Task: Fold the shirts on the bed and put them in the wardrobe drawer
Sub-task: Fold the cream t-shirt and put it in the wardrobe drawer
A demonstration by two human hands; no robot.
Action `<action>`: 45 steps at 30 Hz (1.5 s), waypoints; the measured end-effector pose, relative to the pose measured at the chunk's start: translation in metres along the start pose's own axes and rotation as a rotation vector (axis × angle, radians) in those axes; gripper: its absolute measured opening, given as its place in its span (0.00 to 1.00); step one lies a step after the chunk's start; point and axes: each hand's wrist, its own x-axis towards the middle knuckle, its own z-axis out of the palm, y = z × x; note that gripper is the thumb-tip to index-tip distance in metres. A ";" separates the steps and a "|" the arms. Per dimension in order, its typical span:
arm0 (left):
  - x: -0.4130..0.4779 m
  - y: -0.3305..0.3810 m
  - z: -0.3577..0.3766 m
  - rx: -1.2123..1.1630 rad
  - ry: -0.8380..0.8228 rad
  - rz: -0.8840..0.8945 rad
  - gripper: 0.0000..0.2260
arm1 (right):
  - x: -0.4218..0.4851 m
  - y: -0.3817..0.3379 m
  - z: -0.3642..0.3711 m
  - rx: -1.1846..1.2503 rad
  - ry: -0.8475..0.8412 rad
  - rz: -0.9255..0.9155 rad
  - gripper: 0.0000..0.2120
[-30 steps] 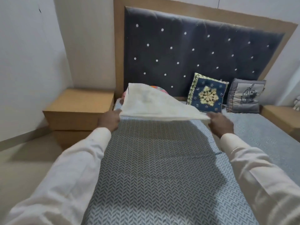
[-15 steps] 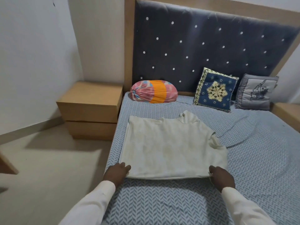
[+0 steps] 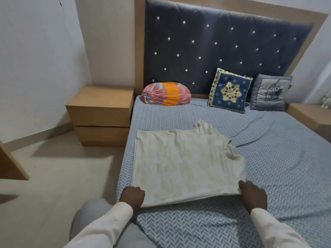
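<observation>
While flat on bed, shirt in left hand, right hand

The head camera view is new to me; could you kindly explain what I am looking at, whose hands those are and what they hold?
There is no machine here: a person wears one wide-angle camera on the head, looking forward and down, so the sleeved arms at the bottom are the wearer's own. A cream shirt lies spread on the bed. The left hand grips its near left corner, fingers curled, and the right hand holds the near right corner. By the headboard sit a pink-and-orange bolster, a blue embroidered cushion and a grey cushion. A wooden nightstand stands left of the bed.
</observation>
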 end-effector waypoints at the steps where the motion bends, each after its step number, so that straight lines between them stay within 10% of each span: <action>1: -0.007 0.002 0.001 0.016 -0.010 0.004 0.13 | -0.010 0.001 0.001 -0.008 -0.004 0.014 0.10; 12: -0.023 0.004 0.003 -0.041 -0.107 -0.043 0.17 | -0.063 0.010 0.027 0.252 -0.156 0.107 0.22; 15: -0.016 -0.006 -0.002 -0.454 0.069 -0.139 0.09 | -0.048 0.004 0.027 0.591 -0.266 -0.008 0.33; 18: -0.013 -0.011 -0.025 -0.981 0.265 -0.010 0.03 | -0.031 -0.012 -0.002 0.893 -0.267 -0.152 0.22; 23: -0.046 -0.029 -0.087 -1.746 -0.167 0.457 0.03 | -0.022 -0.015 -0.110 1.721 -0.232 -0.080 0.11; 30: -0.053 -0.064 -0.105 -1.993 -0.321 0.503 0.08 | -0.022 0.011 -0.164 2.420 -0.641 -0.331 0.15; 32: -0.046 -0.063 -0.114 -2.099 -0.225 0.477 0.08 | -0.011 0.004 -0.175 2.405 -0.673 -0.295 0.10; 36: 0.009 -0.081 -0.158 -2.345 0.341 0.116 0.08 | 0.064 -0.015 -0.202 2.258 -0.083 -0.115 0.04; 39: 0.071 -0.118 -0.187 -2.373 0.627 0.021 0.07 | 0.134 -0.013 -0.213 2.213 0.018 -0.035 0.19; 45: 0.139 -0.126 -0.141 -1.838 0.593 -0.428 0.25 | 0.160 -0.007 -0.128 1.786 0.077 0.367 0.26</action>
